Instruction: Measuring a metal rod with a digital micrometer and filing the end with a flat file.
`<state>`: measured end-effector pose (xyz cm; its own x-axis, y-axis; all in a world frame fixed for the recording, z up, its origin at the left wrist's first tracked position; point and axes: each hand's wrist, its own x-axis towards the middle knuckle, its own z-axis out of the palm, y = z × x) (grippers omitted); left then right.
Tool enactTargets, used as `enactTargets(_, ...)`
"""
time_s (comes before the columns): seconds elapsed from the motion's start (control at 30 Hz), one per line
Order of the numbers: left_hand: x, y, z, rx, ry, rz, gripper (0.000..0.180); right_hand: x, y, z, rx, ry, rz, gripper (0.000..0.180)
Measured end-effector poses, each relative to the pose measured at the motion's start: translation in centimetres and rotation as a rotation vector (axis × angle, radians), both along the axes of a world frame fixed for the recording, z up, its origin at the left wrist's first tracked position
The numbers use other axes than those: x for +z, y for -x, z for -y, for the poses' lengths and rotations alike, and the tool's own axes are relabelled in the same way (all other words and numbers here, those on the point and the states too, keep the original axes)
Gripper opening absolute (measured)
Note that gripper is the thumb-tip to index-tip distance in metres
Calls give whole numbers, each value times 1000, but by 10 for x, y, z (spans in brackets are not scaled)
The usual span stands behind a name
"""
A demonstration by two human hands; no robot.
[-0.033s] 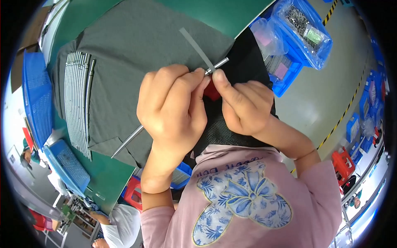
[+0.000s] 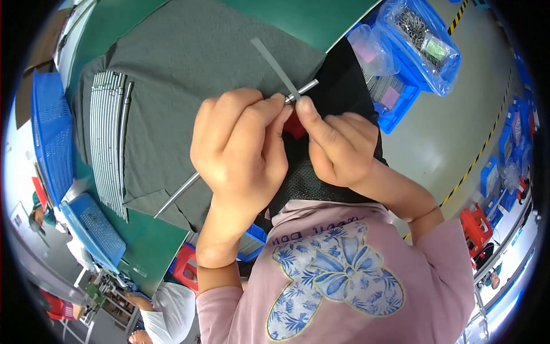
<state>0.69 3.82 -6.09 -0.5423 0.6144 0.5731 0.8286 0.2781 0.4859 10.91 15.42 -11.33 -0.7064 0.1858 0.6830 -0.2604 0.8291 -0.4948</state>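
Note:
My left hand (image 2: 240,146) is closed around a slim metal rod (image 2: 177,194), which slants from lower left to upper right under the palm. Beyond the fingers, the rod's far end comes out with a narrower groove or collar near it. My right hand (image 2: 344,143) pinches a flat grey strip (image 2: 274,66) between thumb and fingers. The strip crosses the rod close to that collar and points up and left over the cloth. Several similar metal rods (image 2: 107,143) lie side by side on the dark grey cloth (image 2: 189,63) at the left.
The cloth covers part of a green table (image 2: 275,20). Blue baskets (image 2: 94,229) stand at the left edge. On the right, a blue bin (image 2: 447,80) holds small metal parts in plastic, above another bin of rods. A red stool (image 2: 475,226) and a co-worker in white (image 2: 169,312) are farther off.

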Motion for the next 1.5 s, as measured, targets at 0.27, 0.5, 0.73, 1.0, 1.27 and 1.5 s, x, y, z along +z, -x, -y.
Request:
enactTargets(0.27, 0, 2, -1, 7, -1, -2, 19, 3, 1, -5, 46, 5, 29, 46)
enactTargets(0.5, 0, 1, -2, 14, 13, -21, 19, -4, -19, -4, -15, -32, 44, 51)
enactTargets(0.73, 0, 1, -4, 25, -5, -17, 19, 26, -48, -8, 45, 2, 316, 49)
enactTargets(1.0, -2, 3, -2, 35, -25, -36, 19, 37, -54, -9, 56, 23, 374, 51)
enactTargets(1.27, -3, 2, -3, 28, -28, -11, 18, 26, -43, -5, 24, 1, 275, 48)
enactTargets(1.5, 0, 4, -2, 13, -23, 9, 17, -9, -24, -3, -14, -23, 56, 47)
